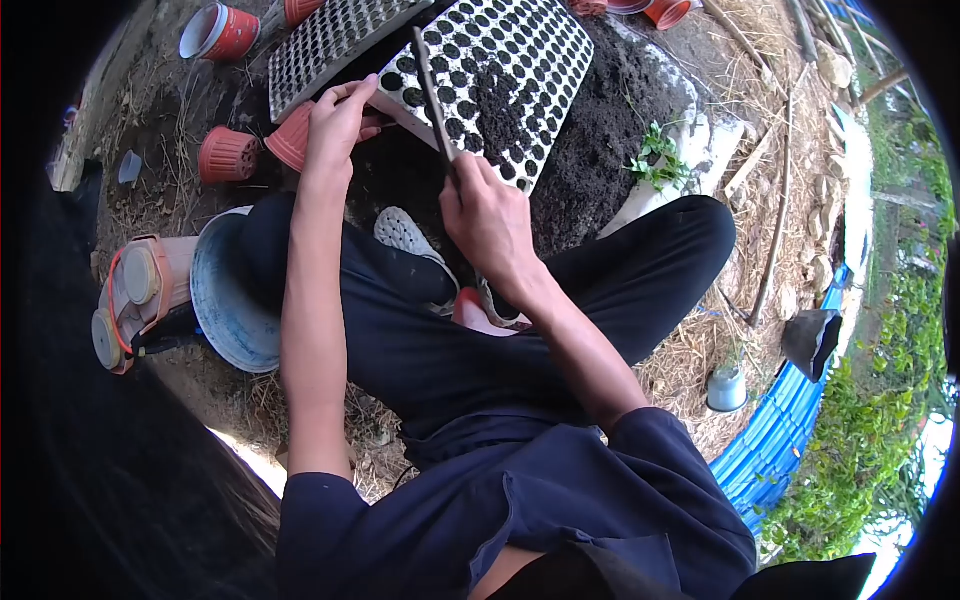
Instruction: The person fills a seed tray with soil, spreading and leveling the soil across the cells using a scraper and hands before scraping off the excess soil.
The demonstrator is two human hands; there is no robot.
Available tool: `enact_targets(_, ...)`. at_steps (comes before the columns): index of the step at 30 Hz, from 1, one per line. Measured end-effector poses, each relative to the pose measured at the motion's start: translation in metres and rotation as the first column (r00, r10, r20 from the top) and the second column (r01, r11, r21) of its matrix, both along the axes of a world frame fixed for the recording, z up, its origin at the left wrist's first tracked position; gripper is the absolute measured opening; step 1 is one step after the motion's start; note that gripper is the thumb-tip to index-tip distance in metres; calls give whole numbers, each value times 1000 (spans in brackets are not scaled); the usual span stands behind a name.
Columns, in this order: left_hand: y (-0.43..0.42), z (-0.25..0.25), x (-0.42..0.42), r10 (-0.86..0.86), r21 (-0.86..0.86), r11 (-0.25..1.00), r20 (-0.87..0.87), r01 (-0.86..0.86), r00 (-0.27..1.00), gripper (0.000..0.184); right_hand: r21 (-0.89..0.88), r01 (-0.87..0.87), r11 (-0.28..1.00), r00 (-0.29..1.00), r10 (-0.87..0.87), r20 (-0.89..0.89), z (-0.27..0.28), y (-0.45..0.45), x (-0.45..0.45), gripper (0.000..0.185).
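Head view: where is the main item, and what lies on it?

A white rectangular tray with rows of round cells (404,111) sits ahead of the crossed legs, beyond the feet. Loose dark soil (497,104) covers part of its surface. A second, greyish cell tray (335,45) lies beside it on the left.

State of the right hand?

The right hand (490,215) is closed, its fingers wrapped around the near end of a long, narrow, dark strip (430,85). The back of the hand faces up; the forearm slants forward and inward from the right. Contact between strip and tray cannot be confirmed.

Reason for that grip?

In my judgement, holding the strip at one end leaves most of its length free to reach over the cells.

And the left hand?

The left hand (338,125) is at the white tray's near left corner — its fingers partly bent, one reaching to the corner. Whether they clamp the edge, I cannot tell. The forearm runs nearly straight forward. That placement appears suited to steadying the tray against the other hand's pressure.

Surroundings?

Reddish-brown ribbed plastic pots (228,155) lie near the left hand. A dark soil heap (600,130) is just beside the white tray on the right — within easy reach, which probably explains its position.
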State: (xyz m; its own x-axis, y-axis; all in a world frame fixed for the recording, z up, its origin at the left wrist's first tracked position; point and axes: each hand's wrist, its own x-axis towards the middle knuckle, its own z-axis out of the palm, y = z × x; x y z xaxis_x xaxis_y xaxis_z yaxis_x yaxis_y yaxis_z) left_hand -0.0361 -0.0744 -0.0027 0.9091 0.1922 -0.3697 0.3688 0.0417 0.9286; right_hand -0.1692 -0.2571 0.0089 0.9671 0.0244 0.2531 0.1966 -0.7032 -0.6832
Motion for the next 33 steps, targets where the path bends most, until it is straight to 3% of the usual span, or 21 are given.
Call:
enact_targets(6, 2, -7, 1, -31, 27, 999, 61, 29, 998, 36, -53, -32, 998, 999, 29, -41, -10, 10, -3, 13)
enact_targets(13, 1, -6, 1, -52, 43, 998, 92, 48, 994, 36, -65, 182, 981, 945, -192, -266, -22, -29, -38, 15)
enact_targets(16, 0, -5, 2, -54, 44, 998, 100, 50, 993, 36, -82, 201, 976, 948, -215, -236, -22, -45, -43, 15)
enact_targets(20, -1, -8, 6, -39, 46, 998, 109, 34, 993, 36, -163, 368, 916, 869, -400, -290, -24, -82, -6, 21)
enact_targets(24, -1, -5, 6, -24, 53, 998, 117, 18, 993, 37, -179, 441, 879, 783, -475, -402, -62, -132, 52, 28)
enact_targets(29, -4, 5, 3, -43, 29, 999, 118, 39, 992, 43, -39, 341, 939, 823, -318, -470, -104, -152, 72, 37)
enact_targets(33, -3, 1, 5, -87, 74, 994, 162, 76, 983, 52, -11, 225, 974, 864, -205, -460, -89, -143, 56, 33)
